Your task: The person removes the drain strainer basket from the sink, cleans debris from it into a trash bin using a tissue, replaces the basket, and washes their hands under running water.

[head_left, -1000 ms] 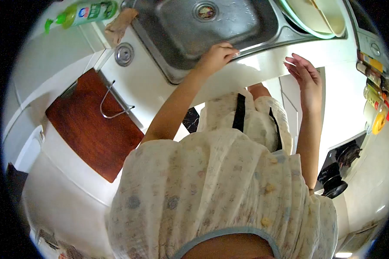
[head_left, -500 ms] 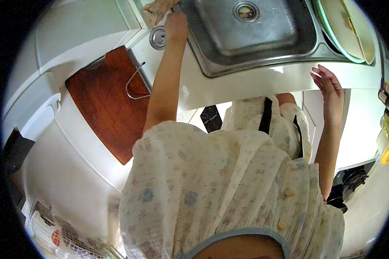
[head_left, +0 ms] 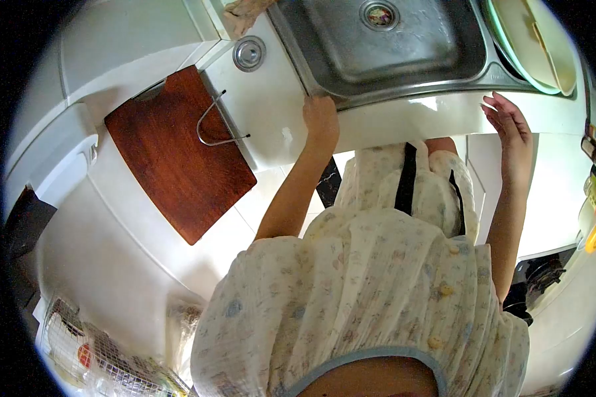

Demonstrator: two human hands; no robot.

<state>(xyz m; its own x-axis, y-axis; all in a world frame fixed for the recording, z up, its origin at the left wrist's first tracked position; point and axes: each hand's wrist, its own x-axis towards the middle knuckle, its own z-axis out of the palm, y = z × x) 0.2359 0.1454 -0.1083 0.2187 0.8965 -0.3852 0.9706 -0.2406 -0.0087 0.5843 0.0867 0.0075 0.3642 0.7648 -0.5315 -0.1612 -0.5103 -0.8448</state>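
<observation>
My left hand (head_left: 321, 118) is at the front left corner of the steel sink (head_left: 404, 94), its fingers curled in; whatever they hold, if anything, is hidden. Over the counter's front edge, right of centre, my right hand (head_left: 508, 119) hangs with its fingers apart and nothing in them. The sink basin is wet, and bits of food lie in its drain strainer (head_left: 380, 15). A round metal sink strainer (head_left: 249, 53) rests on the white counter (head_left: 261, 122) left of the sink. Behind it is a crumpled brown cloth (head_left: 245, 13).
A dark red cutting board (head_left: 179, 155) with a wire stand (head_left: 212, 135) beside it is at the left. Green and cream basins (head_left: 516, 40) lean at the sink's right. A wire basket (head_left: 106, 364) is at the lower left, and bottles and packets line the far right.
My left hand has moved away from the brown cloth and round strainer, toward me and right, to the sink's front left corner. My right hand has barely moved.
</observation>
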